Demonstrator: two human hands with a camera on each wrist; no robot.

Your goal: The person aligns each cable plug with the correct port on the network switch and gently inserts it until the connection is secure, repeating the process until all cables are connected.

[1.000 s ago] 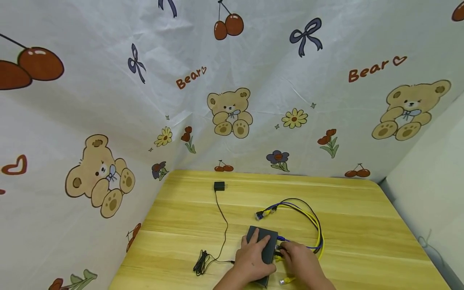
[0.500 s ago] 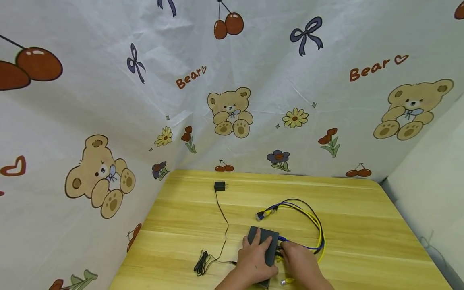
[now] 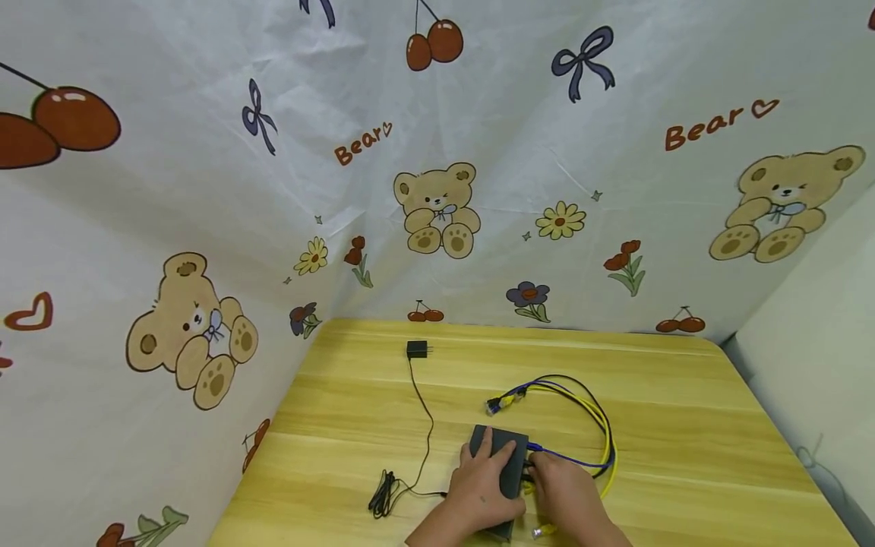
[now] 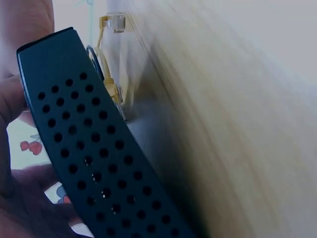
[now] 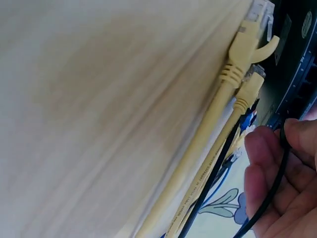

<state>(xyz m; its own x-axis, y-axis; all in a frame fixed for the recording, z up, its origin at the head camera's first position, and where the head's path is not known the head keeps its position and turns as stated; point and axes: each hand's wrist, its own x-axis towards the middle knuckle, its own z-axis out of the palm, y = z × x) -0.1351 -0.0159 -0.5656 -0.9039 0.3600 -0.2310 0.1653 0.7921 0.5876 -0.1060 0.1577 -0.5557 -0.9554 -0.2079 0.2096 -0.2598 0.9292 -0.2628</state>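
Note:
A dark network switch [image 3: 512, 479] lies on the table, its side with round vent holes [image 4: 94, 144] filling much of the left wrist view. My left hand [image 3: 476, 485] holds it from above, fingers spread over the top and thumb at the port-side edge. At that edge my right hand [image 3: 566, 486] pinches a black network cable [image 5: 277, 181] close to its plug, against the row of ports. Fingers hide the plug itself, so how deep it sits cannot be seen. A blue cable [image 3: 570, 459] runs into a port farther along.
Yellow cables [image 3: 611, 433] curve right with the blue and black ones, their far plugs [image 3: 494, 406] bunched behind the switch. Loose yellow plugs [image 5: 242, 47] lie near the ports. A black power adapter [image 3: 417, 349] stands at the back left, its cord coil [image 3: 383, 494] left of the switch.
The right hand has edged towards the switch, bringing the black cable's plug up to the ports; its clear tip showed earlier. The left hand keeps its hold.

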